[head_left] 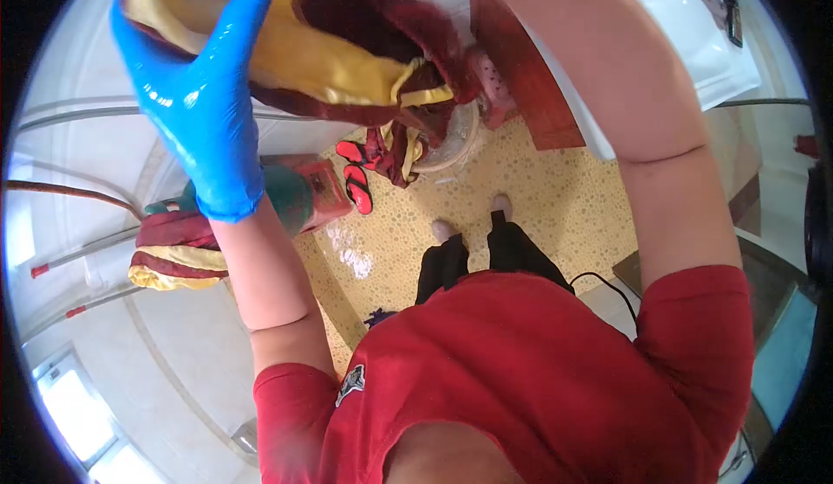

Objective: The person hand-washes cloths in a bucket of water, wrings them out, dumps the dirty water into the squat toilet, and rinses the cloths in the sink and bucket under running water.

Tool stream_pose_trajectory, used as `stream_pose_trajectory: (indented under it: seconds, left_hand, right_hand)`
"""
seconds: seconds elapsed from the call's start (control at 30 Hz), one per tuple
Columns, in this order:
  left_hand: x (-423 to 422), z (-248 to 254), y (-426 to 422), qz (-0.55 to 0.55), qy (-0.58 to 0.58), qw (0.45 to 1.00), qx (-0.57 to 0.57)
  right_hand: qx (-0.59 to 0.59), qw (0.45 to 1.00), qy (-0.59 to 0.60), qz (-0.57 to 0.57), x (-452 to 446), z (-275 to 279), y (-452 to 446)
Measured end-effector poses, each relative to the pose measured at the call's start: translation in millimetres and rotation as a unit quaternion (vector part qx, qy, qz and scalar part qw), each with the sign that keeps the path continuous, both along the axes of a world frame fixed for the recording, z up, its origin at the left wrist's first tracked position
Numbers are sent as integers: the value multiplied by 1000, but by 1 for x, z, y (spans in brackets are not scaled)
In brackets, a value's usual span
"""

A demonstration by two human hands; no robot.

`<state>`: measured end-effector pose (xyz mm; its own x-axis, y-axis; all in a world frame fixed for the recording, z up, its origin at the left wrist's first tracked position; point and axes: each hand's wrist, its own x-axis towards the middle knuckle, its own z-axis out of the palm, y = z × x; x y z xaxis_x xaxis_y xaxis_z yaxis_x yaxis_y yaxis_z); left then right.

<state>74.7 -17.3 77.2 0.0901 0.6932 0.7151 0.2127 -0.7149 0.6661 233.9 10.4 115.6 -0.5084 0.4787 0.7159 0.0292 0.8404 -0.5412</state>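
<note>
From my end of the feed, I see my blue-gloved left hand [193,59] at ten to eleven o'clock, thumb and fingers spread wide around the yellow-and-maroon cloth [334,59], though I can't tell how firmly it grips. The cloth spans eleven to twelve o'clock, nearest me above a round basin [455,141] and red flip-flops [357,191] on the pebble-patterned floor [555,198]. My right forearm [625,68] reaches up past the white sink [711,59] at one o'clock, its hand's grip out of sight.
</note>
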Motion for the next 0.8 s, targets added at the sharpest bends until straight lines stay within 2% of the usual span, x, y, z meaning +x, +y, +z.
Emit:
stream_pose_trajectory:
  seconds: [0.07,0.13,0.2,0.27,0.3,0.33,0.4,0.47,0.53,0.57,0.6,0.63,0.67,0.7,0.73,0.77,0.8]
  left_hand:
    - [-14,-25,9,-32,13,986,-163]
    - [-15,-78,21,-22,25,979,-201]
    - [-19,-139,25,-45,-69,943,-321]
    - [-18,-177,8,-41,-53,919,-389]
    - [-14,-187,2,-24,-56,913,-404]
    - [-12,-193,-4,-54,-107,896,-428]
    - [-10,-181,-15,-42,-76,896,-436]
    - [-15,-179,-18,-78,-99,906,-404]
    - [-22,-172,-21,-113,-119,915,-370]
    - [-26,-163,-23,-79,9,963,-258]
    - [-31,-156,-24,-42,137,980,-140]
    - [-35,-153,-22,-8,158,982,-105]
    - [-38,-149,-20,27,178,981,-69]
    - [-27,-131,-29,-43,-50,973,-222]
    - [-29,-124,-32,-39,-51,973,-222]
    - [-32,-120,-35,35,40,987,-155]
    - [-35,-120,-36,108,131,982,-87]
  right_hand:
    - [-19,999,-15,24,-8,-12,1]
    - [-93,993,-17,-71,-21,-67,9]
    - [-239,969,39,-43,-12,-152,11]
    - [-281,937,118,-172,-12,-261,3]
    - [-331,926,71,-169,-9,-302,-13]
    - [-381,910,24,-164,-5,-336,-30]
    - [-493,868,30,-53,-5,-390,-64]
    - [-510,826,-113,-212,-12,-451,-92]
    - [-518,820,-106,-221,-26,-515,-106]
    - [-526,812,-102,-231,-32,-518,-109]
    - [-529,811,-103,-227,-35,-521,-111]
    - [-615,760,64,-200,-38,-524,-111]
    - [-678,678,228,-168,-40,-516,-109]
    - [-674,657,278,-188,-35,-504,-105]
    - [-668,635,327,-208,-26,-479,-99]
    - [-655,597,401,-232,-15,-441,-93]
    - [-644,544,517,-149,4,-473,-71]
